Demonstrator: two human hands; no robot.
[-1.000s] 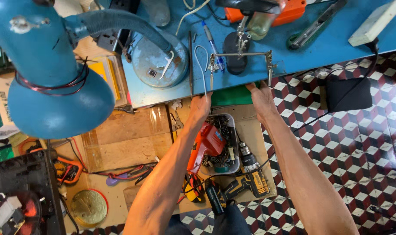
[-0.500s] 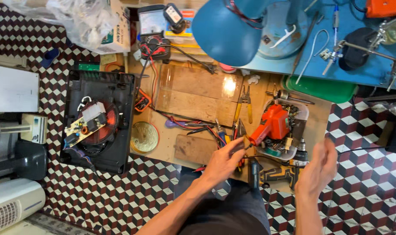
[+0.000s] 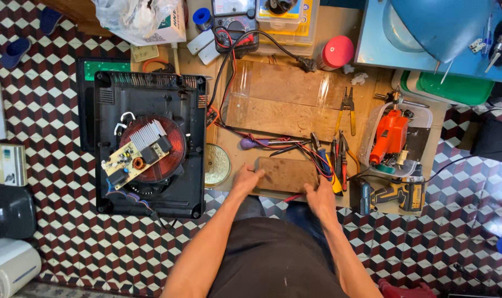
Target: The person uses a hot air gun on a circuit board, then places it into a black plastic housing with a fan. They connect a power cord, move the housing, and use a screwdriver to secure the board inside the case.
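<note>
Tool-strewn wooden board [image 3: 295, 110] on tiled floor [image 3: 68, 232]

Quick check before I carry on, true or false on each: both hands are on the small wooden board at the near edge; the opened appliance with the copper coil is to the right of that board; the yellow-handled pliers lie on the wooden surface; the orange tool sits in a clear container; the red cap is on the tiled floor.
1. Both hands are on the small wooden board. True: the left hand grips its left end, the right hand its right end.
2. The opened appliance with the copper coil is right of that board. False: it lies to the left.
3. The yellow-handled pliers lie on the wooden surface. True.
4. The orange tool sits in a clear container. True.
5. The red cap is on the tiled floor. False: it stands on the wooden surface, at its far edge.
</note>
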